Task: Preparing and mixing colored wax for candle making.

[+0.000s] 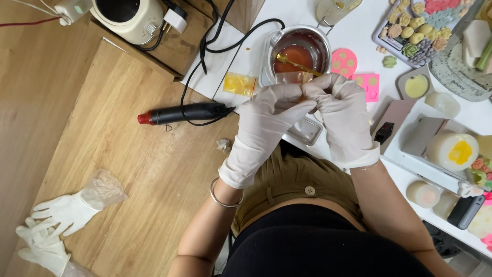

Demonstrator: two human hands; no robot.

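Both my hands wear white gloves and meet just below a metal melting pot (271,46) filled with orange-brown liquid wax. A yellow stirring stick (294,62) lies across the wax. My left hand (269,115) and my right hand (341,110) pinch together at the fingertips on something small that the fingers hide. A small clear tray (306,131) sits under my hands at the table edge.
A black heat gun with a red tip (182,113) and its cord lie on the wooden board. Spare white gloves (51,225) rest at lower left. Pink moulds (344,60), a tray of small wax flowers (415,28) and white candles (453,150) crowd the white table at right.
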